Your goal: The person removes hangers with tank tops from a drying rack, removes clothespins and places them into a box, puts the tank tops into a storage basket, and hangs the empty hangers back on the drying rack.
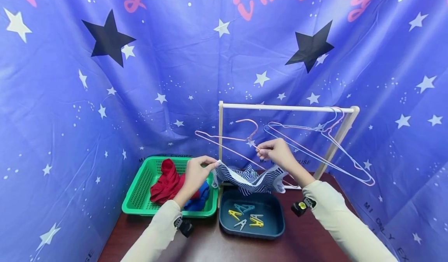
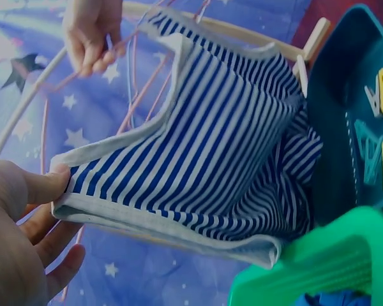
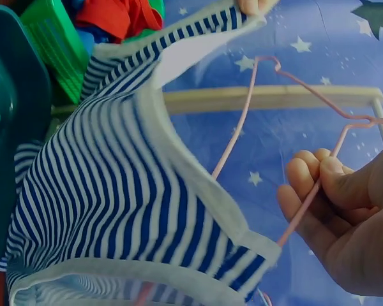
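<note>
A blue-and-white striped tank top (image 1: pixel 245 178) with white trim hangs in front of the rack. My left hand (image 1: pixel 196 172) pinches one of its shoulder straps between thumb and fingers, also plain in the left wrist view. My right hand (image 1: pixel 276 152) pinches a pink wire hanger (image 1: pixel 224 138) on its sloping arm just below the hook. In the right wrist view that hanger arm (image 3: pixel 300 220) passes into the top's other shoulder strap (image 3: pixel 258 255). The hanger's opposite end points left, outside the cloth. The hook is free of the rod.
A wooden rack (image 1: pixel 287 107) stands behind, with pink and blue hangers (image 1: pixel 332 159) on its right end. At the left, a green basket (image 1: pixel 131 199) holds red and blue clothes. A dark tray (image 1: pixel 252 233) with several clothespins (image 1: pixel 256 220) sits below the top.
</note>
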`<state>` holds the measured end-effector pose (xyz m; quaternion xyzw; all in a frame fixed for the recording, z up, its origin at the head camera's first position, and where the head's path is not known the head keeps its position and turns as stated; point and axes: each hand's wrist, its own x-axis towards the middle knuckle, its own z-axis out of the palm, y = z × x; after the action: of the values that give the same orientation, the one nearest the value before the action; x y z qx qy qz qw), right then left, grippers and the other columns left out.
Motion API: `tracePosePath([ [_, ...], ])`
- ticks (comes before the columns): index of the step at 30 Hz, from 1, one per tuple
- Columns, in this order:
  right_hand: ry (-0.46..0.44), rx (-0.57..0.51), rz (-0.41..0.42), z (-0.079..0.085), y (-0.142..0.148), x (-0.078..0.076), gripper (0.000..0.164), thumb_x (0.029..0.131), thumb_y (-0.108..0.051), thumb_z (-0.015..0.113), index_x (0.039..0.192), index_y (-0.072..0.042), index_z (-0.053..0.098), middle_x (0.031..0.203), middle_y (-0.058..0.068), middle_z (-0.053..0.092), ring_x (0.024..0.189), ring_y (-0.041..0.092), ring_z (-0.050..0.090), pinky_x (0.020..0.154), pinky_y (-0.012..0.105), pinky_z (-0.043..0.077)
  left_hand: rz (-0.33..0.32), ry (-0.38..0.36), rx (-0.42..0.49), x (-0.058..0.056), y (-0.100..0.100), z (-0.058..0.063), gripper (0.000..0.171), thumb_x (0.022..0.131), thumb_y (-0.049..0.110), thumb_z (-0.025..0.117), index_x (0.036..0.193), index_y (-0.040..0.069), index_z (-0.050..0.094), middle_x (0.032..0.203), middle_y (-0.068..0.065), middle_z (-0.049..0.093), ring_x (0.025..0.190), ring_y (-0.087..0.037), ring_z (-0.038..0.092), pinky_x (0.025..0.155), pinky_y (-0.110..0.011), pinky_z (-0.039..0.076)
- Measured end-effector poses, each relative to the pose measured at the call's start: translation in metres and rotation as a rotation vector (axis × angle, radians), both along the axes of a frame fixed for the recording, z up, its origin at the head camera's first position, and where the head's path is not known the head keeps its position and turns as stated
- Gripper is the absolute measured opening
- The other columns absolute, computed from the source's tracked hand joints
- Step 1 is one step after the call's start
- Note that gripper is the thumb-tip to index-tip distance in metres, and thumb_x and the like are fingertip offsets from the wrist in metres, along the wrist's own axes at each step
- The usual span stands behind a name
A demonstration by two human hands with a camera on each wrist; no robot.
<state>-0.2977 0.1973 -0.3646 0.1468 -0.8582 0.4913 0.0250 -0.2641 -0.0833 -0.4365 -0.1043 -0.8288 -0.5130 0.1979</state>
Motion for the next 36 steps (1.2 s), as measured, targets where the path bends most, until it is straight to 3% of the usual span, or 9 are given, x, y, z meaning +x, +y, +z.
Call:
tracePosePath([
  [7, -0.142, -0.100, 0.081, 0.000, -0.024, -0.008, 0.022, 0.095, 0.009, 0.062, 0.110, 0.026, 0.064, 0.080, 0.022, 0.075, 0.063, 0.008, 0.068, 0.063, 0.024, 0.061, -0.109, 0.011, -0.032, 0.000, 0.029, -0.004, 0.005, 0.085, 0.022, 0.083, 0.086, 0.017, 0.082, 0.080, 0.003, 0.078, 0.072, -0.007, 0.067, 0.063, -0.020, 0.049],
  [17, -0.218, -0.124, 0.116, -0.002, -0.054, -0.010, 0.021, 0.096, 0.009, 0.061, 0.109, 0.025, 0.065, 0.085, 0.028, 0.075, 0.063, 0.010, 0.070, 0.071, 0.037, 0.064, -0.202, -0.036, -0.075, -0.001, 0.067, -0.021, 0.007, 0.086, 0.020, 0.082, 0.089, 0.013, 0.082, 0.083, 0.000, 0.079, 0.070, -0.005, 0.068, 0.065, -0.017, 0.052],
  [28, -0.291, -0.157, 0.063, -0.009, -0.066, -0.015, 0.021, 0.096, 0.010, 0.060, 0.111, 0.024, 0.064, 0.076, 0.016, 0.075, 0.059, 0.009, 0.068, 0.065, 0.031, 0.063, -0.303, -0.044, -0.094, 0.002, 0.080, -0.026, 0.009, 0.087, 0.016, 0.081, 0.090, 0.007, 0.082, 0.085, -0.004, 0.080, 0.072, -0.012, 0.073, 0.065, -0.017, 0.055],
  [36, -0.295, -0.135, 0.054, -0.012, -0.072, -0.017, 0.022, 0.095, 0.009, 0.061, 0.111, 0.024, 0.065, 0.081, 0.024, 0.075, 0.058, 0.010, 0.068, 0.066, 0.034, 0.063, -0.394, -0.137, -0.087, -0.006, 0.082, -0.026, 0.008, 0.084, 0.012, 0.083, 0.086, 0.005, 0.083, 0.084, -0.008, 0.079, 0.071, -0.002, 0.067, 0.064, -0.015, 0.053],
])
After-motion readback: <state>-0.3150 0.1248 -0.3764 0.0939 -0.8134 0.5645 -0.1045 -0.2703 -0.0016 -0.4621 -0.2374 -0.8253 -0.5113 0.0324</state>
